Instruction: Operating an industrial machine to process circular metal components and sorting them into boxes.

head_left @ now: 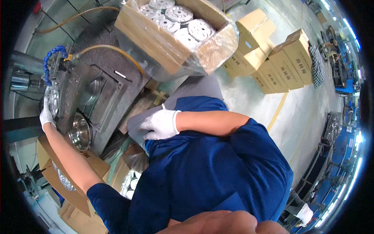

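Beyond a dark machine bed (pixel 105 62) littered with metal chips, a pale floor (pixel 255 106) is crossed by a yellow line (pixel 277 111) and occupied by stacked cartons (pixel 290 64). Below a blue segmented hose (pixel 47 60), a bright silver disc (pixel 53 97), stood upright and seen nearly edge-on, is touched by the gloved left hand (pixel 47 116), though how far its fingers are closed cannot be told. The gloved right hand (pixel 160 125) is laid, loosely open, on a grey trouser leg (pixel 200 87).

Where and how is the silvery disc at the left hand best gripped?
Probably by its outer rim, coming from the person's side, low in the picture: the disc is round and appears to stand on edge, with the left hand at that rim.
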Action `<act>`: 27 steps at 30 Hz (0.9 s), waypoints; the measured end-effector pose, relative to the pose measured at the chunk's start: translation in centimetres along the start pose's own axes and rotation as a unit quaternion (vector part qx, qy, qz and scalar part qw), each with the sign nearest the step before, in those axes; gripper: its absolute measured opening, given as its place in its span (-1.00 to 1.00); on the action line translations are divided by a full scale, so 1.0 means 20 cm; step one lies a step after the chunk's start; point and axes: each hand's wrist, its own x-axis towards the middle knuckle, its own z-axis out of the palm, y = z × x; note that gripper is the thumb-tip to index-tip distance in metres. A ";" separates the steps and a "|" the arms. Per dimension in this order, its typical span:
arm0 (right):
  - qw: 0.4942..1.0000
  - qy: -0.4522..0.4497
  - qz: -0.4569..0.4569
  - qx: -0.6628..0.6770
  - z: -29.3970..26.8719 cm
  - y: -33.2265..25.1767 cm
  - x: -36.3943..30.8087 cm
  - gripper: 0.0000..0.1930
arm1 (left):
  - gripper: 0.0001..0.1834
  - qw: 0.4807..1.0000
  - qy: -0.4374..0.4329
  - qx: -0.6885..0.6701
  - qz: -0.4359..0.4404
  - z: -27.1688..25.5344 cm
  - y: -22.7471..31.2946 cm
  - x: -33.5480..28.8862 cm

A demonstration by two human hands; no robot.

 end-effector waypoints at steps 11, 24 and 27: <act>0.998 0.021 0.057 0.000 -0.10 0.03 -0.25 -0.58 | -0.05 0.999 0.014 0.032 0.000 0.02 0.07 0.01; 1.000 0.003 0.024 0.000 -0.29 0.18 -0.31 -0.59 | 0.12 0.973 0.062 0.219 0.045 0.12 0.13 -0.25; 1.000 0.016 0.016 0.005 -0.32 0.24 -0.29 -0.71 | -0.08 0.972 0.103 0.188 0.093 0.16 0.20 -0.44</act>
